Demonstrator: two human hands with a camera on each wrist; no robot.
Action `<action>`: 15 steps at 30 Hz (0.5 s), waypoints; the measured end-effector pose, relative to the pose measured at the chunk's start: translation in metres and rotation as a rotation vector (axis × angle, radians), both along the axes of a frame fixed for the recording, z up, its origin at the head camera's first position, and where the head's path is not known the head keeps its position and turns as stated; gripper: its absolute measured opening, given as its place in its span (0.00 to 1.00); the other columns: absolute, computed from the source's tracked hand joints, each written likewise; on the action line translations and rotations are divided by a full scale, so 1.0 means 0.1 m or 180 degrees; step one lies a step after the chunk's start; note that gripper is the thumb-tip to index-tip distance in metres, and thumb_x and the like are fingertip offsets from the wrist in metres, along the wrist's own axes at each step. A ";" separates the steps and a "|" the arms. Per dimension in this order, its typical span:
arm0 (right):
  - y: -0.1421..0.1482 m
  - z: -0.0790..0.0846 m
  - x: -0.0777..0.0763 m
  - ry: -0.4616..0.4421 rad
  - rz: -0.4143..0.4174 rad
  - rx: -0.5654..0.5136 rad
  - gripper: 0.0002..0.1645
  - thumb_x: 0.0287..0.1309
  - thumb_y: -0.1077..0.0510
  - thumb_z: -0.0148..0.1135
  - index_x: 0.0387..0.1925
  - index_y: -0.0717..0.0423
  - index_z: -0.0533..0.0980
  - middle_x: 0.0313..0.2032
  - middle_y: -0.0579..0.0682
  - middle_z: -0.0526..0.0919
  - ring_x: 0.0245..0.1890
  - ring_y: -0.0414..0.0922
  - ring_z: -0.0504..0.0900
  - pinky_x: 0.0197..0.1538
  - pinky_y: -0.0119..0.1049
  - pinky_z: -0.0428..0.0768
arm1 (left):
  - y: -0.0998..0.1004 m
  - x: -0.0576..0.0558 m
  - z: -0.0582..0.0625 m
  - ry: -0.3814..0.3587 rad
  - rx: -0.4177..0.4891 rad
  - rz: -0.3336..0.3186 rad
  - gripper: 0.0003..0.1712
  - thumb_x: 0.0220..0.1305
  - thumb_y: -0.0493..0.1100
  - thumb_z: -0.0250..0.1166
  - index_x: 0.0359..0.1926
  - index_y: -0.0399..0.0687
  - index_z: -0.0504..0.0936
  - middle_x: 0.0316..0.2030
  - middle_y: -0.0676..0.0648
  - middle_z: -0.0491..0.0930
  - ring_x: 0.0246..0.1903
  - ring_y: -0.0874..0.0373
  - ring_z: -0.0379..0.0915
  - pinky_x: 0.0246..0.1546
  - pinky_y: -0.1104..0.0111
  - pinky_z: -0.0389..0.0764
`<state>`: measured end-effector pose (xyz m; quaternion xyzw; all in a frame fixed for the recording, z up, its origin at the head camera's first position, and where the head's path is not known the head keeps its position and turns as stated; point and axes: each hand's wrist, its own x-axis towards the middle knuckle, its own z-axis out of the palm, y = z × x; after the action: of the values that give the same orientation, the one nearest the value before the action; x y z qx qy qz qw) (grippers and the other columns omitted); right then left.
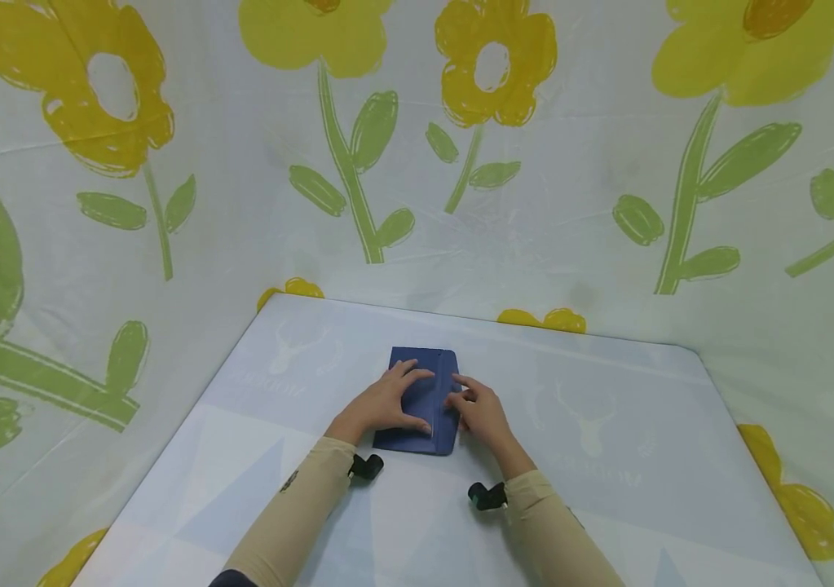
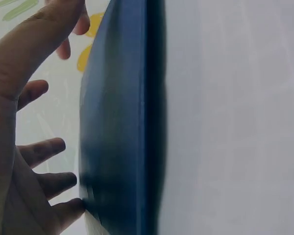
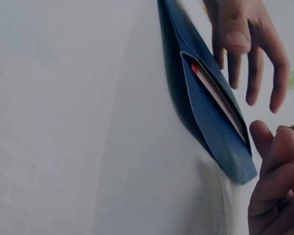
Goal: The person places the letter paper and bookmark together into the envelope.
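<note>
A dark blue envelope (image 1: 417,442) with a flap band along its right side lies flat on the table. Its end gapes in the right wrist view, and a pale, red-cornered sheet (image 3: 220,98) shows inside. Over the left part of the envelope, my left hand (image 1: 387,401) has its fingers spread and its thumb toward the near side; nothing is gripped. My right hand (image 1: 486,416) is at the flap's right edge, with fingers loosely bent and fingertips close to the envelope's end. No part of the envelope shows between those fingers in the right wrist view.
The pale table (image 1: 578,522) has faint deer-head prints and triangle shapes. Behind and beside it hangs a white cloth (image 1: 571,204) with yellow flowers and green stems. Both forearms wear beige sleeves (image 1: 299,505), each with a small black wrist camera (image 1: 487,496).
</note>
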<state>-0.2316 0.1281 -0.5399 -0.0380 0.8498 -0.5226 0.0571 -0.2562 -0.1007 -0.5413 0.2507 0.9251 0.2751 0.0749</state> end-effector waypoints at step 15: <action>0.36 0.13 -0.01 -0.0075 -0.0349 0.0042 0.27 0.72 0.57 0.57 0.69 0.54 0.72 0.41 0.53 0.89 0.17 0.44 0.78 0.24 0.33 0.75 | -0.06 0.03 0.02 0.0098 -0.0036 0.0088 0.64 0.46 0.76 0.73 0.79 0.61 0.58 0.79 0.45 0.51 0.78 0.42 0.43 0.73 0.44 0.55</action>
<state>-0.2322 0.1643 -0.5273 0.0151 0.8533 -0.5197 0.0386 -0.2532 -0.1066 -0.5394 0.2416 0.9311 0.2671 0.0583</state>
